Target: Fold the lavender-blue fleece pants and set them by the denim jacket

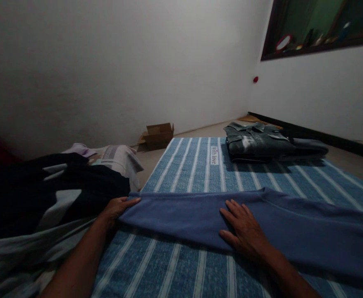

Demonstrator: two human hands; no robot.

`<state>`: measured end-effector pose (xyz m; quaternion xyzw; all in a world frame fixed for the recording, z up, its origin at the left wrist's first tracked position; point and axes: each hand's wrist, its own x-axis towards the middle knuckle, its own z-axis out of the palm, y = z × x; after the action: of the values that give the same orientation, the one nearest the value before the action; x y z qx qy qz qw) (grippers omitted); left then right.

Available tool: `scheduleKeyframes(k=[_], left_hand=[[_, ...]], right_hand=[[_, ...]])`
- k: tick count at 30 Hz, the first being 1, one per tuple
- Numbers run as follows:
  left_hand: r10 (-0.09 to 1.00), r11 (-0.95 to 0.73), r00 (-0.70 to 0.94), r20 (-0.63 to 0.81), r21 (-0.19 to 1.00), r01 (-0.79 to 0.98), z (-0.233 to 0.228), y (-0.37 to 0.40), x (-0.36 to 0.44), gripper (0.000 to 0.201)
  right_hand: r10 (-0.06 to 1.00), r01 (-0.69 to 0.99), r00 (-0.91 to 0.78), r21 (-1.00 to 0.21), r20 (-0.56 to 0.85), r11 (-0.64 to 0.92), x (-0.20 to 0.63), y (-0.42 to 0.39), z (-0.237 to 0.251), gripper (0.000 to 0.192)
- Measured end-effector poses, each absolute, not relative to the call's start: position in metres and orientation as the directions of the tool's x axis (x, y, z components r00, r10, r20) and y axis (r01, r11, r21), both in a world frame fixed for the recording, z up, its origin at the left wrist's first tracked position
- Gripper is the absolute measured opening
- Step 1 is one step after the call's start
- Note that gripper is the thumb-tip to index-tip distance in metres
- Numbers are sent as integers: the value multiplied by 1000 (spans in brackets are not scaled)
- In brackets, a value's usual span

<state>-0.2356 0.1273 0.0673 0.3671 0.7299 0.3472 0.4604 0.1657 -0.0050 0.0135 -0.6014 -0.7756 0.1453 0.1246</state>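
Garment (181,213): plain dusky blue, leaning violet. Cloth (192,165) beneath: mottled blue, banded in whitish stripes. Label (215,155): white, dark lettering. Stack (259,142), far right: charcoal, greenish cast, pale patch. Heap (97,186), left: near-black navy, white patches. Small cloth beyond (80,149): lilac. Box (159,137): brown. Walls (122,62): greyish white. Skirting (318,134): black. Window frame (321,49): dark brown. Wall spot (256,79): red.

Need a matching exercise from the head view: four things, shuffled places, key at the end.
1. left hand
2. right hand
3. cardboard box
4. dark folded garment

A. beyond the striped cloth, near the pale wall
B. at the narrow end of the blue garment
C. on the striped cloth, far right
D. on the blue garment, away from its narrow end

Pairs: 1-B; 2-D; 3-A; 4-C
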Motion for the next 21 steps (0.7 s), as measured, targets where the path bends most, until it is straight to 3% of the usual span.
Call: scheduleKeyframes(k=[8, 15, 21], left_hand=[[884, 443, -320, -340, 829, 343, 60, 133, -243, 40], [855, 498, -210, -474, 864, 76, 63, 127, -249, 46], [863, 493, -181, -471, 864, 102, 63, 125, -252, 54]], right_hand=[[970, 893, -240, -383, 40, 237, 164, -8, 22, 59], [970, 895, -239, -380, 35, 234, 164, -6, 18, 59], [971, 895, -240, -383, 21, 229, 165, -6, 16, 61]])
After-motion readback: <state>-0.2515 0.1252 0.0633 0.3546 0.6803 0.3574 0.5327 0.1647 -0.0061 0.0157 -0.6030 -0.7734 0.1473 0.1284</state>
